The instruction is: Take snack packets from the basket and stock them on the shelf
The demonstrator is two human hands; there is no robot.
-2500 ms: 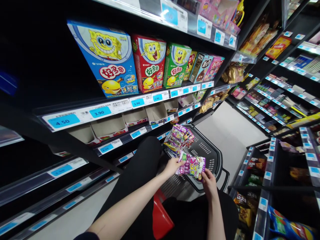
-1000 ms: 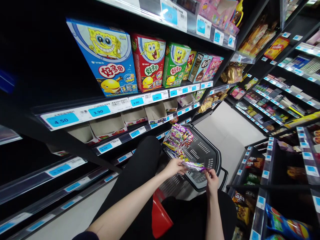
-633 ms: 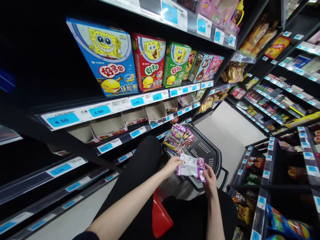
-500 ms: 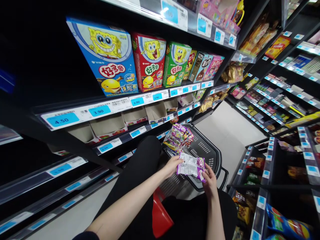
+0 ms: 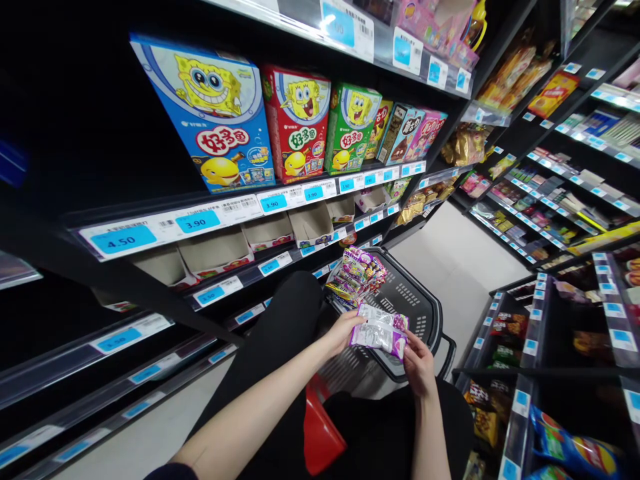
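Observation:
Between my two hands I hold a purple and silver candy bag [image 5: 379, 329], back side up, above a shopping basket. My left hand [image 5: 346, 332] pinches its left end. At the other end, the fingers of my right hand [image 5: 418, 363] are closed on the lower right corner. Beneath lies the dark grey shopping basket [image 5: 425, 293] with a slotted floor. Several colourful snack packets [image 5: 356, 277], mostly purple and yellow, are heaped at its far left side. A red piece [image 5: 323, 433], perhaps a handle, juts up between my legs.
On the left shelf stand a blue snack box [image 5: 210, 120], a red one [image 5: 297, 123] and a green one [image 5: 353, 127]. Open cartons [image 5: 215, 250] sit on the shelf below. Bagged snacks fill bins [image 5: 520, 387] at right. Pale floor [image 5: 460, 257] shows beyond the basket.
The candy bag has shifted very slightly left and up with my hands, and its surface tilts a little differently. The basket and the shelves look the same.

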